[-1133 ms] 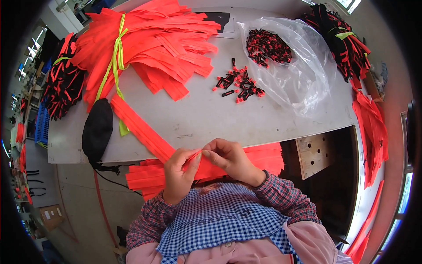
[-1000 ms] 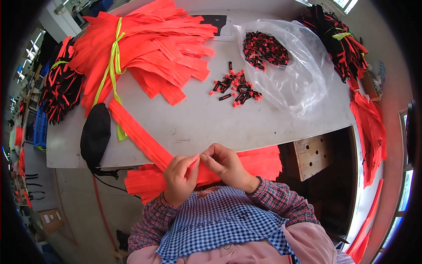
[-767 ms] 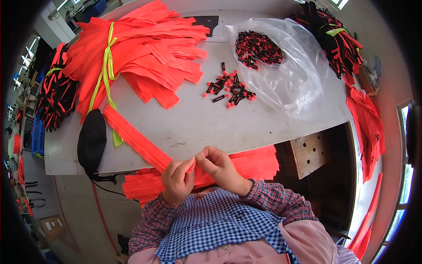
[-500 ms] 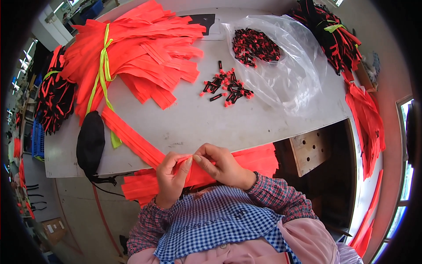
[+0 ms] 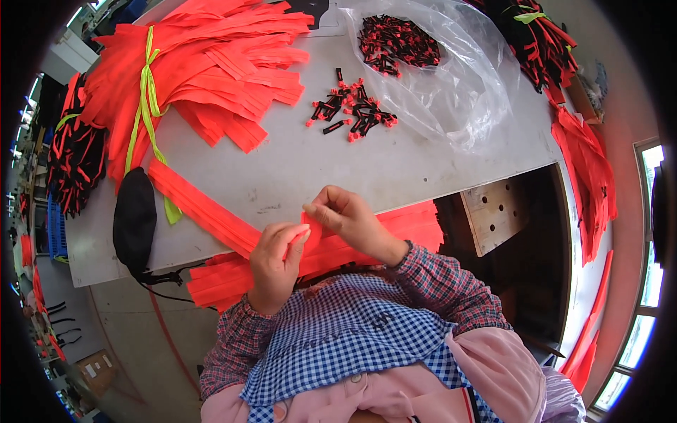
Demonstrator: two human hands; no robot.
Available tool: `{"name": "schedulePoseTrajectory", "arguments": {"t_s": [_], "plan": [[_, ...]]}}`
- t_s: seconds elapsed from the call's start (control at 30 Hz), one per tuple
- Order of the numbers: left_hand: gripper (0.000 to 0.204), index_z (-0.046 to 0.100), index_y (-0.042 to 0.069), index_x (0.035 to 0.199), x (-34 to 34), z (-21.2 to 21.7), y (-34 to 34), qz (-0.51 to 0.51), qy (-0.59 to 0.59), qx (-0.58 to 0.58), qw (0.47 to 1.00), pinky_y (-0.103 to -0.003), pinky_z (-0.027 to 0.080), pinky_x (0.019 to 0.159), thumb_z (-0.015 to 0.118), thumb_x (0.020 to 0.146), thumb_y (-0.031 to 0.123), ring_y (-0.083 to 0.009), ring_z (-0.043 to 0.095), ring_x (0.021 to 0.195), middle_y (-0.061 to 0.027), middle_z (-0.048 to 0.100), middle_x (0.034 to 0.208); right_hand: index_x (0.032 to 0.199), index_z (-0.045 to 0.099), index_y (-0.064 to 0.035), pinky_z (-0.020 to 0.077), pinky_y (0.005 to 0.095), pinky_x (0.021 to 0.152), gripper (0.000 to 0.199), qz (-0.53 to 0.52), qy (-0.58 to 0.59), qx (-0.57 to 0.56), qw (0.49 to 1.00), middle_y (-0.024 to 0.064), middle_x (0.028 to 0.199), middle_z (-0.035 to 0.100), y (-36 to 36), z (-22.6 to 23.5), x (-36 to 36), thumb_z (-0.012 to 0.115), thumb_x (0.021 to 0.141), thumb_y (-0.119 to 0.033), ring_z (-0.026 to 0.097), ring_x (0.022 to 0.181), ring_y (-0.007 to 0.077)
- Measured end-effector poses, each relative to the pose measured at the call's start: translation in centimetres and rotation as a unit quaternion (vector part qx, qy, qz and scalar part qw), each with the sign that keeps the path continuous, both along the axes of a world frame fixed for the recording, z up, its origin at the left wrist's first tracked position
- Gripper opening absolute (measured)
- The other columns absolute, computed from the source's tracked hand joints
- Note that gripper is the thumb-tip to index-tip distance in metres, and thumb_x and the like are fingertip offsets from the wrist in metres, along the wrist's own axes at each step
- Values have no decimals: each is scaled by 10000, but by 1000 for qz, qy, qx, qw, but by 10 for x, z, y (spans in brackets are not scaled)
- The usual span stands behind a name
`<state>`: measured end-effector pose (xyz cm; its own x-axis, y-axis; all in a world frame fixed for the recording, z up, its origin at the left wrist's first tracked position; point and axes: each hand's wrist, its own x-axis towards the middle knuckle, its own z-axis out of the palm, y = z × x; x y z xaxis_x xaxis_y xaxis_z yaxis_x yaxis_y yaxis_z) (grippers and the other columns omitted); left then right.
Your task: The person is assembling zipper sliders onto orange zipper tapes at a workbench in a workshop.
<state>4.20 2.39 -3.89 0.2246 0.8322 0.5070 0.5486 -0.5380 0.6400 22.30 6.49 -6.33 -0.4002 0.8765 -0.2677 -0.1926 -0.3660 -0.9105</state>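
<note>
Both of my hands are over my lap at the table's near edge, working on one coral-red zipper strip (image 5: 204, 210). The strip runs from the table down to my left hand (image 5: 275, 266), whose thumb and forefinger pinch it near its end. Slightly higher and to the right, my right hand (image 5: 356, 224) pinches the strip's end between thumb and fingertip, and a short piece shows between the hands. More coral-red strips (image 5: 416, 224) lie across my lap beneath both hands. Several small black-and-red zipper sliders with pulls (image 5: 363, 115) lie loose on the table beyond.
A big bundle of coral-red strips (image 5: 204, 63) tied with yellow-green ribbon (image 5: 147, 92) fills the far left. Beside it lies a black pouch (image 5: 134, 218). A clear plastic bag (image 5: 458, 106) holds more sliders (image 5: 398, 44). An open drawer space with a holed wooden board (image 5: 493, 217) is at right.
My right hand has moved up and away from my left, opening a small gap with the strip across it. The whole view has tilted, so the table sits higher.
</note>
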Motion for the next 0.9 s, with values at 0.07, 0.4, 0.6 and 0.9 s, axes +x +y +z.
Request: {"name": "schedulePoseTrajectory", "arguments": {"t_s": [0.07,0.4,0.6,0.9], "plan": [[179,683,10,1048,-5,-4,0,21,-21,-58,998,-326,549,714,705,871,12,-253,670,849,-117,667,974,1040,602,-20,511,340,832,195,-67,-292,295,907,70,968,650,38,-22,27,687,929,-156,629,940,208],[158,687,-15,1037,-9,-5,-1,24,-89,-172,981,-307,534,759,685,879,-13,-220,673,868,-120,684,968,1279,577,-49,308,536,1131,413,-104,-608,462,637,183,1408,498,92,-91,58,582,938,-283,415,1350,400],[174,686,-12,1056,-12,-3,2,17,-95,-196,976,-279,523,761,687,882,-7,-188,666,860,-108,682,968,1266,597,-78,337,517,1116,378,-51,-538,509,670,160,1376,533,60,-82,55,613,903,-180,439,1329,392],[163,689,-6,1054,-13,-3,3,9,-132,-232,964,-245,484,692,692,892,17,-125,623,811,-70,676,941,1087,639,-28,507,432,808,257,-206,-484,365,768,137,1005,655,71,-65,86,685,847,-108,624,910,344]]}}
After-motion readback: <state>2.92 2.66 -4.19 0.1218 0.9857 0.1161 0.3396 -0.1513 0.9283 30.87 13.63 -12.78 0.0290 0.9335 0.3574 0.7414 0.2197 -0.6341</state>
